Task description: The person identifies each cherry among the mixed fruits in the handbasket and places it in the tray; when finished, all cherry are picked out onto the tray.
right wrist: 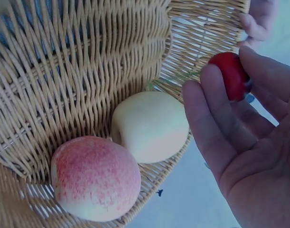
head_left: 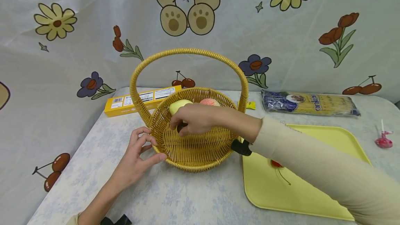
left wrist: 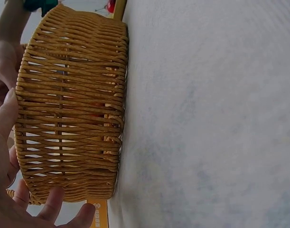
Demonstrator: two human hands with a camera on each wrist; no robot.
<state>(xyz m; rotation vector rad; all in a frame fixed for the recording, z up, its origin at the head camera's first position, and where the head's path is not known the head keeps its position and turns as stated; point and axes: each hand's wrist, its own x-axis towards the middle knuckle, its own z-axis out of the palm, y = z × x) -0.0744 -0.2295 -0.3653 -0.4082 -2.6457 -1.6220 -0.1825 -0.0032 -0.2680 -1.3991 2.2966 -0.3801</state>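
A wicker basket with a tall arched handle stands mid-table. My right hand reaches over its inside and pinches a red cherry with a thin green stem between thumb and fingers. In the right wrist view, a pale yellow-green fruit and a pink-streaked, apple-like fruit lie side by side in the basket. My left hand rests at the basket's near left rim, thumb and fingertips spread along it. Its fingers spread beside the woven wall in the left wrist view.
A yellow tray to the right carries another cherry, partly behind my right sleeve. Behind are a yellow box, a small yellow packet and a pasta pack. A pink lollipop lies far right.
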